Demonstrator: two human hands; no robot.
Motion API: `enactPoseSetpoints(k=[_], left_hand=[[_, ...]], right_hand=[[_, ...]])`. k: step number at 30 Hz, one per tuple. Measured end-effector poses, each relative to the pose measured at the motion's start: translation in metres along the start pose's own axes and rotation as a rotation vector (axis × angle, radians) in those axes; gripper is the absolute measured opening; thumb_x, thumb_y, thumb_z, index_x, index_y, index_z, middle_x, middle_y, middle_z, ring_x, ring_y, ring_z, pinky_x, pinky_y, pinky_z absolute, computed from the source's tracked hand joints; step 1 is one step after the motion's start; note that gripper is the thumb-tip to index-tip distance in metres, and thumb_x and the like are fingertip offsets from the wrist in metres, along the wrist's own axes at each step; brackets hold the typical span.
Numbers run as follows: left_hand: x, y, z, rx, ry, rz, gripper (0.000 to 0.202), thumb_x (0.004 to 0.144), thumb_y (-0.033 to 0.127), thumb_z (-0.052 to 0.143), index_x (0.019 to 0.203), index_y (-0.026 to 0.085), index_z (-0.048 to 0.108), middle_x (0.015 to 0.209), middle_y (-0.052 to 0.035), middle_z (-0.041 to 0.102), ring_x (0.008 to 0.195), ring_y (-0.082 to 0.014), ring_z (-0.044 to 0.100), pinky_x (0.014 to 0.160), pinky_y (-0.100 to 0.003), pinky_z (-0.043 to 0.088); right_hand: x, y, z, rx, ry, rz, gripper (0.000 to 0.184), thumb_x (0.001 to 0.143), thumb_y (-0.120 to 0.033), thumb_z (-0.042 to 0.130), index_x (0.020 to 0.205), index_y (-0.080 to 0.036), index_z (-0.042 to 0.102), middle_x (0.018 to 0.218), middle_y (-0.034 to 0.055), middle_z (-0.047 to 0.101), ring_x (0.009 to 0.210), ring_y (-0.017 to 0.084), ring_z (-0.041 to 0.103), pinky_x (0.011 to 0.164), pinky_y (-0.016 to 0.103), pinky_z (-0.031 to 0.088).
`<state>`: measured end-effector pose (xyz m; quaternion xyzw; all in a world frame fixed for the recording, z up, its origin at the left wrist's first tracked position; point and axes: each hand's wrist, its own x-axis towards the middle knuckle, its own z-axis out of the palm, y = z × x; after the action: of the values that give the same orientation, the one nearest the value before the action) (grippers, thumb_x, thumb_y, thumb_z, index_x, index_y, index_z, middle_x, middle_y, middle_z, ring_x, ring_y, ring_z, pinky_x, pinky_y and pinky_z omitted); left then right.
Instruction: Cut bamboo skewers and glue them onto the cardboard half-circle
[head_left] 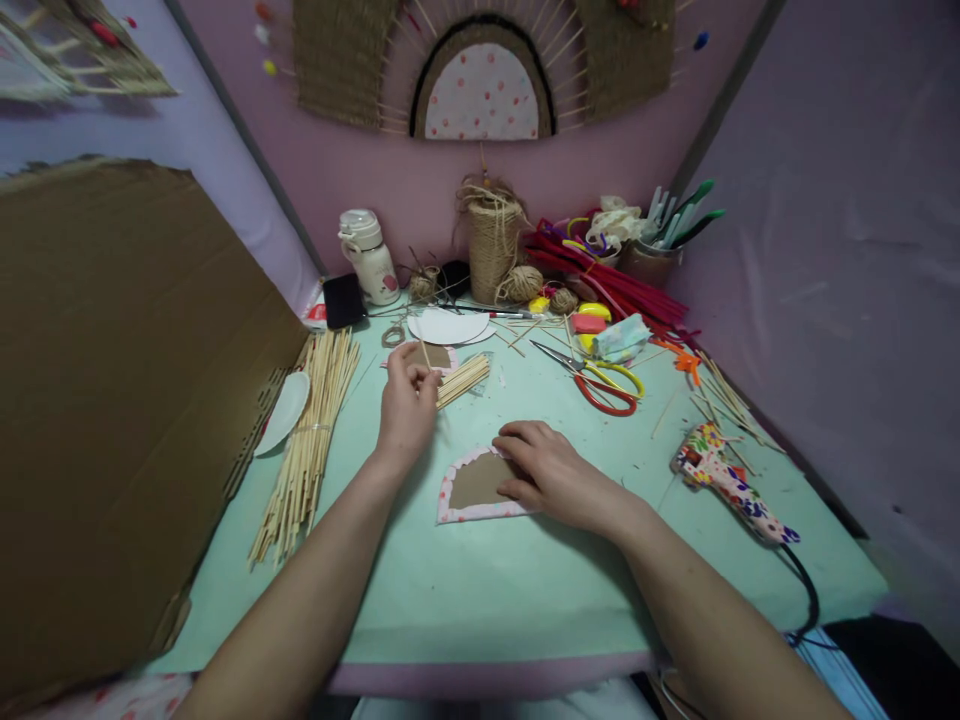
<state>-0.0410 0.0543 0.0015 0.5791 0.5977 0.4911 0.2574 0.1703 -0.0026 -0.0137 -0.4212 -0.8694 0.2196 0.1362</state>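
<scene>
Pinching one stick [424, 353] in left hand [407, 405], just beside the bundle [463, 380], apparently to single it out. Pinning cardboard piece [477, 483] flat on table [525, 585] under open right hand [547, 466], likely steadying it.

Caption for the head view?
Left hand pinches a thin stick beside a stick bundle; right hand presses a fabric-edged cardboard piece on the table.

The left grip [407, 405] is a bare hand, and so is the right grip [551, 470]. The left arm [315, 570] and right arm [697, 600] are bare too, from the wrists up.
</scene>
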Motion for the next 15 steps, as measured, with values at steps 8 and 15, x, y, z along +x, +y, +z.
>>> enactPoseSetpoints(k=[8,15], left_hand=[[-0.055,0.024,-0.025,-0.392,-0.178,-0.250,0.110,0.074,0.022,0.070,0.150,0.028,-0.009,0.066,0.0069,0.063,0.057,-0.0139,0.066,0.057,-0.025,0.054],[-0.115,0.008,-0.035,-0.465,0.125,-0.302,0.070,0.077,0.026,0.070,0.136,0.024,0.033,0.074,0.0033,0.066,0.059,-0.0112,0.065,0.058,-0.023,0.053]], right_hand=[[-0.016,0.000,0.002,-0.006,0.053,0.054,0.038,0.085,-0.031,0.062,0.121,-0.019,0.058,0.125,0.0126,0.055,0.116,0.027,0.048,0.097,0.045,0.041],[-0.055,-0.002,0.010,0.109,0.232,0.054,0.050,0.089,-0.035,0.059,0.135,-0.023,0.045,0.140,0.0133,0.044,0.130,0.027,0.040,0.104,0.046,0.040]])
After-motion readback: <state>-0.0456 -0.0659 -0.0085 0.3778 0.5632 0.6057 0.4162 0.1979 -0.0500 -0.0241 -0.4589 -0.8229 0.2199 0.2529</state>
